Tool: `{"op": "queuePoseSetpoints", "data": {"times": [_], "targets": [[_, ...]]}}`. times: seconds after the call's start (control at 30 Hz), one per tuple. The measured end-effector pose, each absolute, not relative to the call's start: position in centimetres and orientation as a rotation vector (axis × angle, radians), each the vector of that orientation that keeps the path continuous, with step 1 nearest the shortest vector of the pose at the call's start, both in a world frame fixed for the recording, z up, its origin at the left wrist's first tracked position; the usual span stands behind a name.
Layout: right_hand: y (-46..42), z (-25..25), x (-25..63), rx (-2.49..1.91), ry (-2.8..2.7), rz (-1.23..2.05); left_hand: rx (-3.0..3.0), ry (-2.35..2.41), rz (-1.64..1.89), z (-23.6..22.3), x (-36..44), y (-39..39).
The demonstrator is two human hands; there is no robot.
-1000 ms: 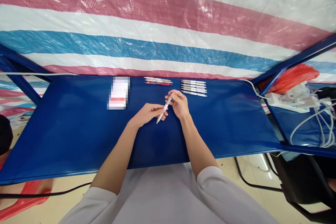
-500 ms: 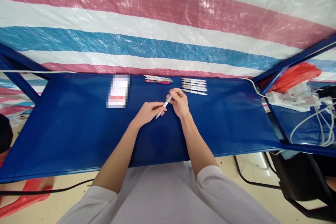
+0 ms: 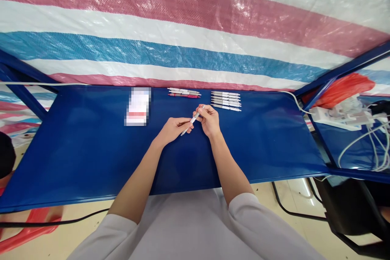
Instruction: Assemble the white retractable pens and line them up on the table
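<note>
A white pen with a grey grip (image 3: 195, 118) slants between my hands above the blue table (image 3: 91, 158). My left hand (image 3: 176, 130) is closed on its lower white end, thumb along the barrel. The fingers of my right hand (image 3: 209, 118) pinch its upper, grey end. Just beyond my right hand lies a row of several white pens (image 3: 226, 100), side by side. Farther left, near the table's back edge, a few white pens (image 3: 183, 91) lie beside a red pen (image 3: 184, 96).
A blurred-out white and red rectangle (image 3: 137, 107) lies on the left half of the table. Striped plastic sheeting (image 3: 195, 28) hangs behind the back edge. At right are a white power strip (image 3: 335, 118) with cables and a red plastic bag (image 3: 341, 89).
The pen has tilted slightly and its upper end has shifted a little up and right in my right fingers. Both hands keep their hold; the pens on the table lie as before.
</note>
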State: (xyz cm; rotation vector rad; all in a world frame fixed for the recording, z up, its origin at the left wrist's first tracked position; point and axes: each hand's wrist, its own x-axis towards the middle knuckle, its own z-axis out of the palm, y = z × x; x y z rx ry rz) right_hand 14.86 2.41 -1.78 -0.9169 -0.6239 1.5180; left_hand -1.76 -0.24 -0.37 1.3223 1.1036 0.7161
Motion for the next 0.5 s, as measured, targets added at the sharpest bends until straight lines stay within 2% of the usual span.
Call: {"op": "queuePoseSetpoints", "data": {"times": [0.5], "targets": [[2.51,-1.56,14.94,-0.841,-0.568,1.533,1.1,0.883,0.684,-0.88,-1.4,-0.1]]}}
